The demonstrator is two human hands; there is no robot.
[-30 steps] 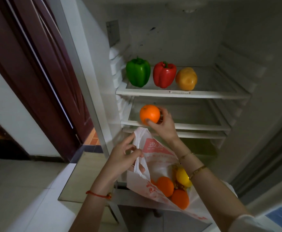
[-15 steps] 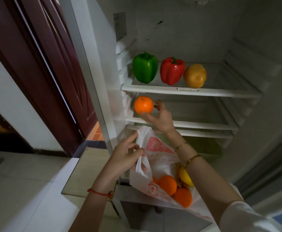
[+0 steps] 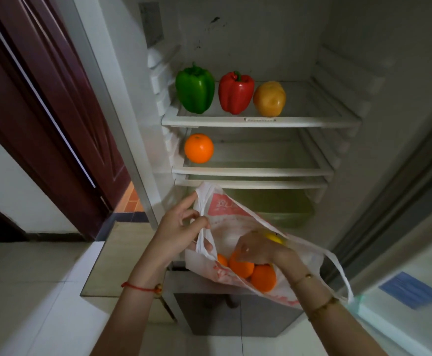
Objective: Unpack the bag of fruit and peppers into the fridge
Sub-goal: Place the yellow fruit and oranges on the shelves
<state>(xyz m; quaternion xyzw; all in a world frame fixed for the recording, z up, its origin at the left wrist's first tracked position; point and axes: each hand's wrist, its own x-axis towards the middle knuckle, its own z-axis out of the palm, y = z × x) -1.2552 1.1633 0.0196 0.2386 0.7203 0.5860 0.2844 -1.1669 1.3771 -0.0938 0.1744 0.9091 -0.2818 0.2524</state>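
The fridge's top shelf (image 3: 209,122) carries a green pepper (image 3: 195,89), a red pepper (image 3: 235,93) and a yellow pepper (image 3: 270,100) in a row. One orange (image 3: 199,148) sits alone at the left end of the second shelf (image 3: 261,172). Below the shelves, my left hand (image 3: 179,232) pinches one handle of the white and red plastic bag (image 3: 230,214) and holds it open. My right hand (image 3: 258,249) is inside the bag, fingers curled over an orange (image 3: 241,267). Another orange (image 3: 263,277) and a yellow fruit (image 3: 274,237) also lie in the bag.
A greenish crisper drawer (image 3: 281,209) sits under the lowest shelf, behind the bag. A dark red wooden door (image 3: 55,111) stands to the left of the fridge. The open fridge door (image 3: 402,253) runs along the right. Pale floor tiles (image 3: 30,291) lie below.
My right hand set the orange down at the left of the second shelf, let go, and dropped into the bag onto another orange. The left hand kept its hold on the handle.
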